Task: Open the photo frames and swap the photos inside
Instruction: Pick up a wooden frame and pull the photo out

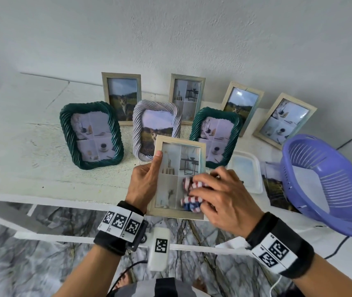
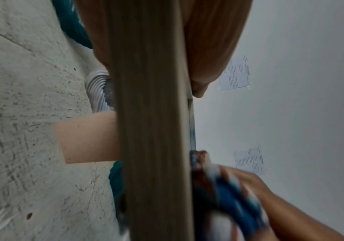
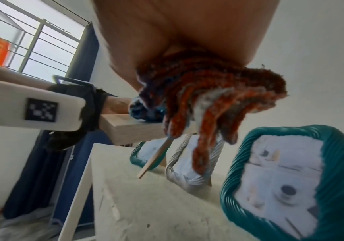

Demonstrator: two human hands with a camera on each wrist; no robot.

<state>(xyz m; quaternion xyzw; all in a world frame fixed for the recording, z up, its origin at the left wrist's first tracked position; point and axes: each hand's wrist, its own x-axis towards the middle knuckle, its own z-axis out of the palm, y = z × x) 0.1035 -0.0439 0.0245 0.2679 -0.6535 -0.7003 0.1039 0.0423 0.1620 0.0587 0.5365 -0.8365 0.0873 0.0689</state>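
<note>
White table (image 1: 21,146) against a white wall (image 1: 213,35), marbled floor below its near edge. Right end: purple plastic colander (image 1: 329,189) tilted on the tabletop, a loose landscape photo (image 1: 274,189) partly under it, and a clear plastic sheet (image 1: 246,170) just left of that.

Seven frames stand along the far side. Back row: four pale wood frames (image 1: 121,96), alternating cat-landscape and interior-collage photos. Front row, left to right: green twisted frame (image 1: 90,135), white twisted frame (image 1: 155,127), second green twisted frame (image 1: 214,136).

Held frame (image 1: 178,179): pale wood, interior-collage photo inside, glass side up, raised over the table's near edge, in front of the white twisted one. Its rear stand leg sticks out underneath, seen from the right wrist.

Left hand (image 1: 144,184) grips the held frame's left edge, thumb along the front border, fingers behind.

Right hand (image 1: 222,197) is clenched round a bunched red-white-blue striped cloth (image 1: 192,197), cloth pressed on the lower right of the glass. Motion-blurred.

Hands close together, both on that one frame.
</note>
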